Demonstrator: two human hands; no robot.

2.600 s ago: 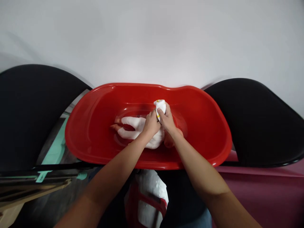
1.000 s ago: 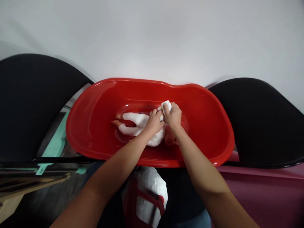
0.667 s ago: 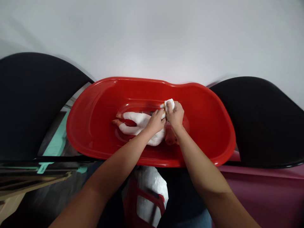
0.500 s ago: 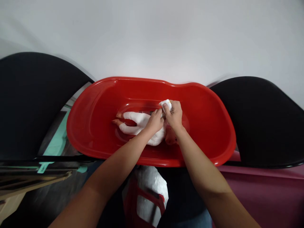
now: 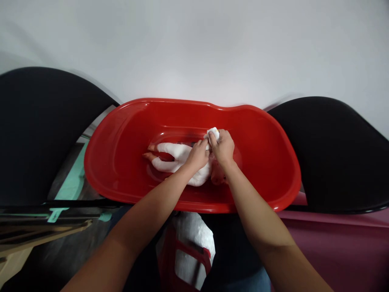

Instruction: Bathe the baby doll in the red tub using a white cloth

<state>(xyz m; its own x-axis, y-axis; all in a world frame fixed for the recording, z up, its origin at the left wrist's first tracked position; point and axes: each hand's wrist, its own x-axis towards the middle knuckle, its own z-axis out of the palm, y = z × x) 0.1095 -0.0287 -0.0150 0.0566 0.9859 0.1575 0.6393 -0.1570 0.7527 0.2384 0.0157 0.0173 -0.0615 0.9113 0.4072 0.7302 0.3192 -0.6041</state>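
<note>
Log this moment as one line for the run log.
left hand: touching white cloth | right hand: pinching cloth | doll: lying in red tub

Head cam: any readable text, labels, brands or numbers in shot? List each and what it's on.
None readable: the white cloth shows no legible print, and the mint-green tag at left and the white plastic with red bands below the red tub are too blurred to read any marking.
</note>
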